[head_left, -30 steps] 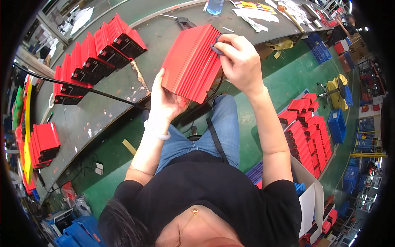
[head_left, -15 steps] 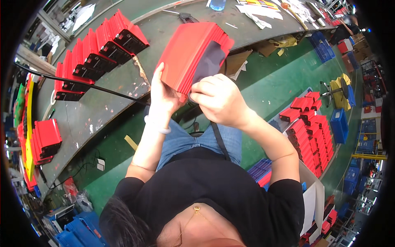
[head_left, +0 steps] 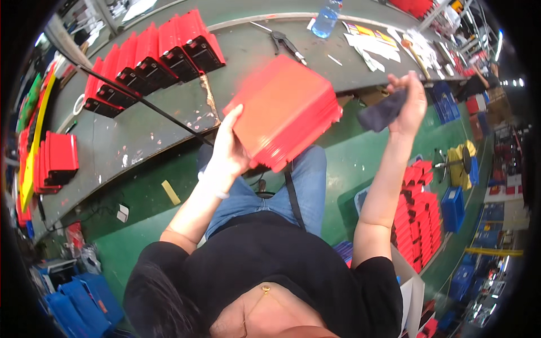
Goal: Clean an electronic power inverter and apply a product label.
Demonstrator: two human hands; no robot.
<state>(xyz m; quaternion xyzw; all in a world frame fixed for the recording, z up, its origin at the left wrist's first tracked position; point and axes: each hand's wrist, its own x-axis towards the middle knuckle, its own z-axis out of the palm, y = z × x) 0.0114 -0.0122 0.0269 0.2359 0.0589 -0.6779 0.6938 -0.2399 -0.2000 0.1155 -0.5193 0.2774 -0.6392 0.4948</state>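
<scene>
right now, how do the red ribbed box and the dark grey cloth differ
The red ribbed box is bright and blocky; the dark grey cloth is dull and limp. The box is much larger than the cloth. The left hand holds the box, the right hand the cloth. Both are hand-held.

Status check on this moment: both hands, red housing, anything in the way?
Left hand gripping red housing by its left side. Right hand holding dark cloth, apart from housing. Dark tool on bench beyond; nothing seen blocking.
</scene>
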